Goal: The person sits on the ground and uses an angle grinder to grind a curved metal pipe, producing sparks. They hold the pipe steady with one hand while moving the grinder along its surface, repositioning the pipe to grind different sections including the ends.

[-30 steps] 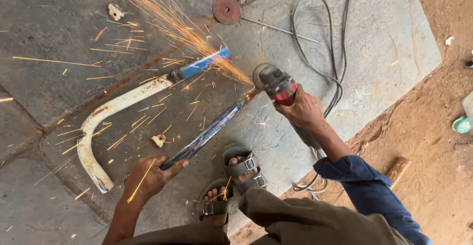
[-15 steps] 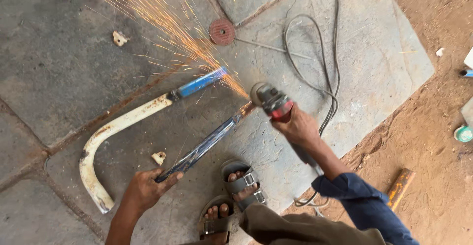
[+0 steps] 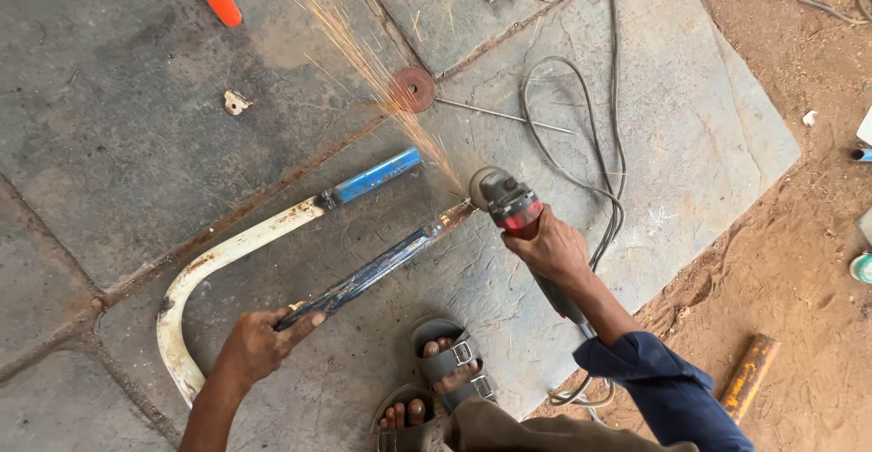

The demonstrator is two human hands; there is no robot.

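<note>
Below, left hand [image 3: 257, 347] fingers grip one blue bar [image 3: 381, 266]; right hand [image 3: 549, 245] apparently clasps one sparking grinder [image 3: 505, 199].

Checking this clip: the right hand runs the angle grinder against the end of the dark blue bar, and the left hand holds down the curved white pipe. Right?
Not quite. In the head view the left hand grips the dark blue bar itself, not the curved white pipe, which lies untouched beside it. The right hand does run the angle grinder against the bar's end.

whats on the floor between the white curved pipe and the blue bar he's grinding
In the head view, only bare grey stone floor lies between the white curved pipe and the blue bar; sparks fly past the bar's far end.
</note>
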